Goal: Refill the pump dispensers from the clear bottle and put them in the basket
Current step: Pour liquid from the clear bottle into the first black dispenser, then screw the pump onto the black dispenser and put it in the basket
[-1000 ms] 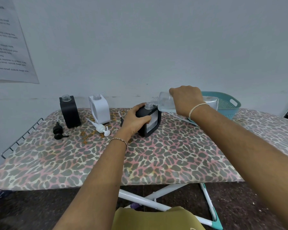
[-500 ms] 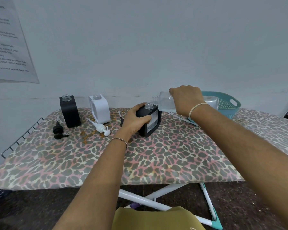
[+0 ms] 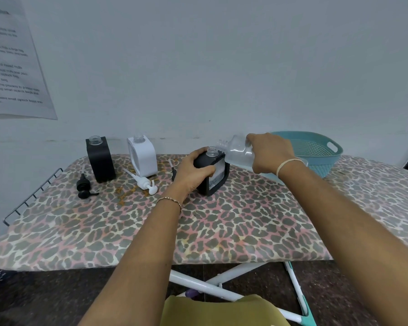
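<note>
A person's two bare arms reached forward over an ironing board with a leopard-print cover, set against a pale wall.

The left hand gripped a black pump dispenser near the middle of the board, fingers curled over its top shoulder. The dispenser stood on the board, tilted slightly, with its clear threaded neck uncapped and a window on its front face.

The right hand held the clear bottle from above, fingers wrapped round its body. The bottle lay almost on its side in the air, its open neck just beside and slightly above the dispenser's neck. A little clear liquid sat along the bottle's lower side. Whether any was pouring could not be told.

Behind the right hand, a teal basket sat on the board by the wall.

To the left stood a second black dispenser and a white dispenser, both upright and uncapped. A black pump head lay in front of the black one, and a white pump head lay in front of the white one. Another dark pump head showed partly behind the left hand.

The left wrist wore a thin chain bracelet, and the right wrist a pale band. A printed sheet hung on the wall at upper left, its text too blurred to read.
</note>
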Motion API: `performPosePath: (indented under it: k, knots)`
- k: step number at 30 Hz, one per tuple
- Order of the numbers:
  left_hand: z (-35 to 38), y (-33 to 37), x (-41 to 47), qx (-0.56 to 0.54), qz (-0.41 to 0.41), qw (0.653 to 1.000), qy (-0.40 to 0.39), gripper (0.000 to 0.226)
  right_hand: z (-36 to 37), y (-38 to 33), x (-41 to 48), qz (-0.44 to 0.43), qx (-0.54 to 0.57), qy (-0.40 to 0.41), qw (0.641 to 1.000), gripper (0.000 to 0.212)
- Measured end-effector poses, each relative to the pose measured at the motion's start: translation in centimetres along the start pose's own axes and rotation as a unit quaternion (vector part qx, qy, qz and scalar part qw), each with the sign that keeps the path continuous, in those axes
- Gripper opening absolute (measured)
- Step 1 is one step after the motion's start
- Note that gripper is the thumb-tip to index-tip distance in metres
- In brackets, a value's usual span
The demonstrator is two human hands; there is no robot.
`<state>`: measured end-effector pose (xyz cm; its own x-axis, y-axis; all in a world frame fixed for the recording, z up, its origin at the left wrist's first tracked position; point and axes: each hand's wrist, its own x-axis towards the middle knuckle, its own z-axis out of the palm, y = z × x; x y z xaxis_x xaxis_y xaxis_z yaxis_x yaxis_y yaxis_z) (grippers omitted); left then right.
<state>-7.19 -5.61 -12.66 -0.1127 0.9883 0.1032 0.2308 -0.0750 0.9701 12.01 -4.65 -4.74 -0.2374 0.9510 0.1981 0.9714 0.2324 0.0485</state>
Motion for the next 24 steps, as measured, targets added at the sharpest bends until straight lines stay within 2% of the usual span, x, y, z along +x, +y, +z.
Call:
performPosePath:
  k: [4,7,11,18,21,24]
  knots:
    - [0.0,0.1,-0.1,0.000,0.004,1.000,0.003,0.060,1.7,0.7,-0.2,0.015,0.069,0.004,0.997,0.060]
    - [0.0,0.2,-0.1,0.000,0.003,1.000,-0.001,0.061,3.3,1.4,-0.5,0.042,0.170,0.027,0.984,0.061]
    - [0.0,0.2,-0.1,0.006,-0.002,1.000,-0.004,0.061,4.9,2.1,-1.0,0.081,0.345,0.087,0.931,0.062]
    - [0.0,0.5,-0.1,0.007,-0.010,1.000,-0.010,0.059,6.8,1.5,-0.7,0.129,0.499,0.207,0.831,0.065]
    - [-0.2,0.7,0.0,0.014,-0.013,1.000,-0.016,0.059,7.6,0.9,-0.6,0.152,0.547,0.235,0.789,0.061]
    - [-0.3,1.0,-0.1,0.027,-0.021,0.999,-0.021,0.060,8.2,0.4,-0.8,0.139,0.564,0.224,0.783,0.059]
